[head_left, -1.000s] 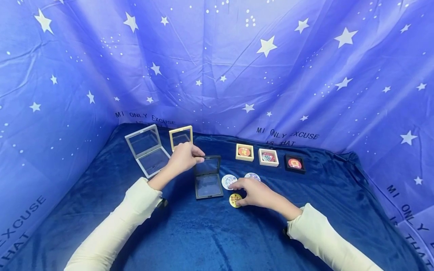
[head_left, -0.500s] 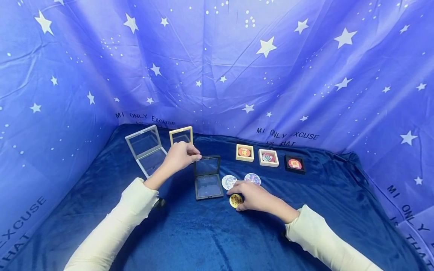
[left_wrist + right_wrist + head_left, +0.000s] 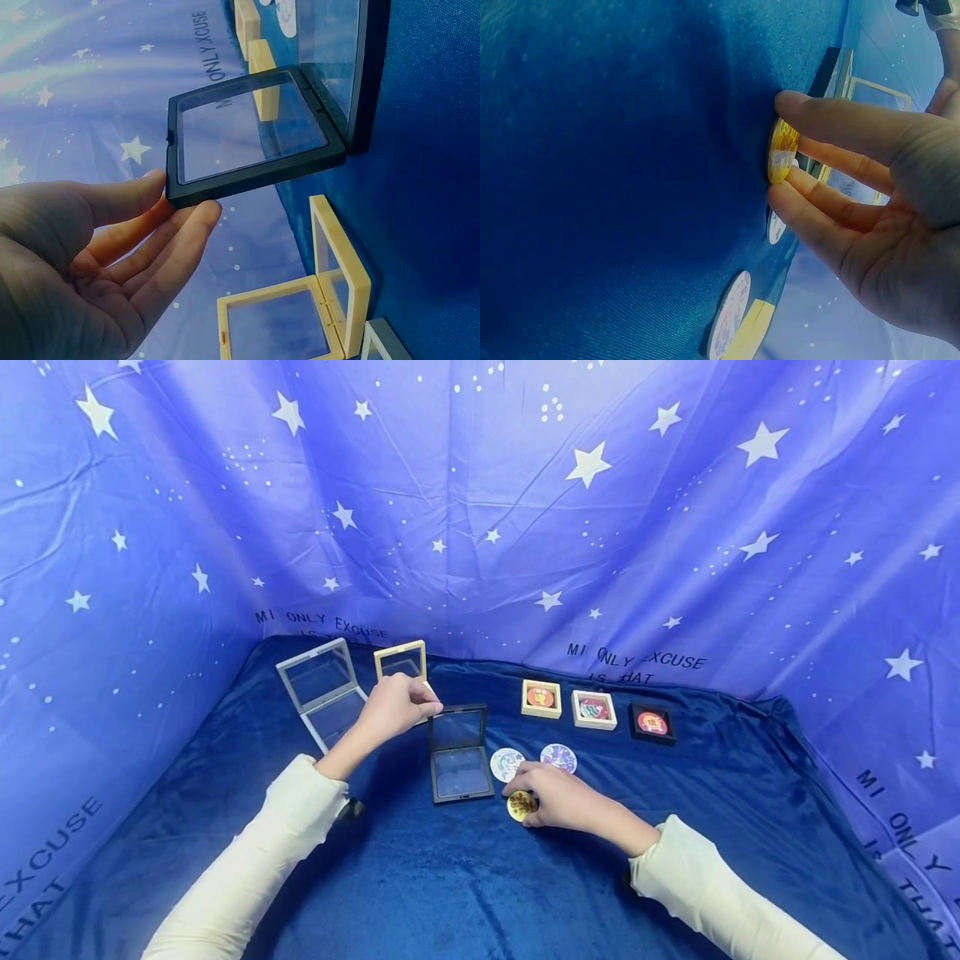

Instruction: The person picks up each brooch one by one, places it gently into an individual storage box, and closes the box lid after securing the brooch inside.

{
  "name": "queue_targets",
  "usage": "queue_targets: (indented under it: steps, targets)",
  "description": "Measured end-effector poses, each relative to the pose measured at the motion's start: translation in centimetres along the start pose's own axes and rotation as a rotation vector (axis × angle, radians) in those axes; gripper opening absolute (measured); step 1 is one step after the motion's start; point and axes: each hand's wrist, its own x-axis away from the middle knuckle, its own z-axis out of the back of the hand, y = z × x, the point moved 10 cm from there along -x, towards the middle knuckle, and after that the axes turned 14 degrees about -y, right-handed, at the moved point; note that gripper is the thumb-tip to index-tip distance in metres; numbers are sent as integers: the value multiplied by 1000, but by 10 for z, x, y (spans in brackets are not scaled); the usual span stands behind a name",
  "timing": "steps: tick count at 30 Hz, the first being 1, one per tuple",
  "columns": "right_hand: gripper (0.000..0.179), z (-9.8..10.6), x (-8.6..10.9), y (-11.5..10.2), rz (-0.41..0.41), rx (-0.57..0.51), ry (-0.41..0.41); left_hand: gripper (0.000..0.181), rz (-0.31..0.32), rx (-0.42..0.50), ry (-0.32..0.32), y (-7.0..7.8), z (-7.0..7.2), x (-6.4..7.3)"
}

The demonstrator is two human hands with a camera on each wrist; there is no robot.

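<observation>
With thumb and fingertips, my left hand [image 3: 393,703] pinches a top corner of the raised lid of a black display frame [image 3: 459,747]. The left wrist view shows the clear film panel in that lid [image 3: 255,184], hinged to the other half. My right hand [image 3: 564,797] holds a small yellow round badge [image 3: 783,150] by its edge, thumb on one side and fingers on the other, low over the cloth. Just beyond the fingers are a white-and-blue round badge [image 3: 506,764] and a purple patterned badge [image 3: 558,757], partly covered by the hand in the head view.
An unfolded grey frame [image 3: 315,668] and a yellow frame [image 3: 400,652] stand to the left. Along the back right are a yellow boxed badge [image 3: 541,698], a white boxed one [image 3: 594,709] and a black boxed one [image 3: 652,722]. Blue velvet cloth [image 3: 420,877] covers the surface; starry curtains surround it.
My right fingers have closed around the yellow badge, which now looks tilted and darker. My left hand has shifted slightly left and down at the black frame's lid.
</observation>
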Motion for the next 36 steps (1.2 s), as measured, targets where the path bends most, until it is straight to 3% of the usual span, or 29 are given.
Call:
queue_targets:
  steps: [18,36]
  targets:
    - [36,2,0,-2,-18,9,-9,14,16,-13,-6,0,0,0]
    - [36,39,-23,-14,0,-94,17,14,24,-1,-8,-2,-1,-1]
